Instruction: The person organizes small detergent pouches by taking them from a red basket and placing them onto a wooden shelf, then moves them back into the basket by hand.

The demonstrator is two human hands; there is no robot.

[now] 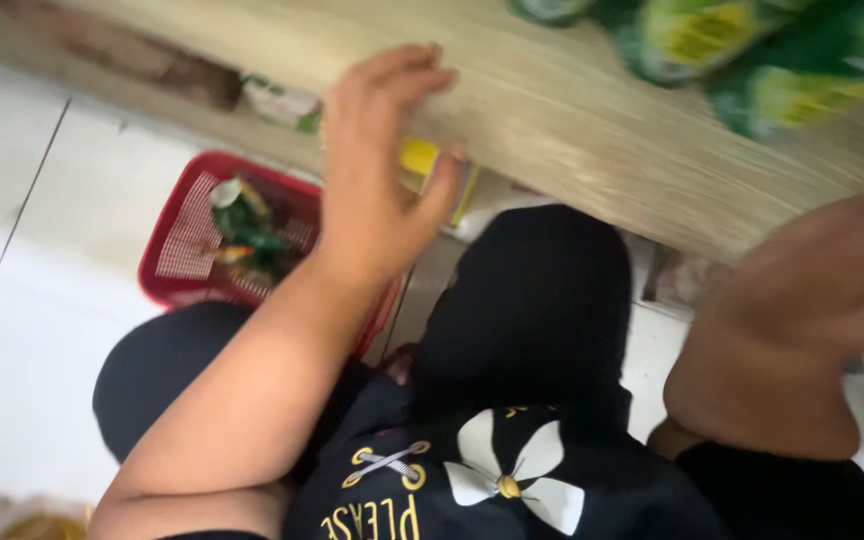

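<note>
My left hand (pixel 377 170) reaches toward the front edge of a pale wooden shelf (pixel 572 130), fingers spread and slightly curled, holding nothing; a yellow packet (pixel 420 160) sits just behind the thumb, under the shelf. My right hand (pixel 832 275) is blurred at the right edge, near the shelf; whether it holds anything does not show. Green packets (pixel 742 50) lie on the shelf at the upper right. My knees in black clothing (pixel 532 300) are below the hands.
A red mesh basket (pixel 187 245) with green and orange packets stands on the white tiled floor (pixel 42 300) at the left, beside my left knee. Another pale packet (pixel 282 103) lies under the shelf edge.
</note>
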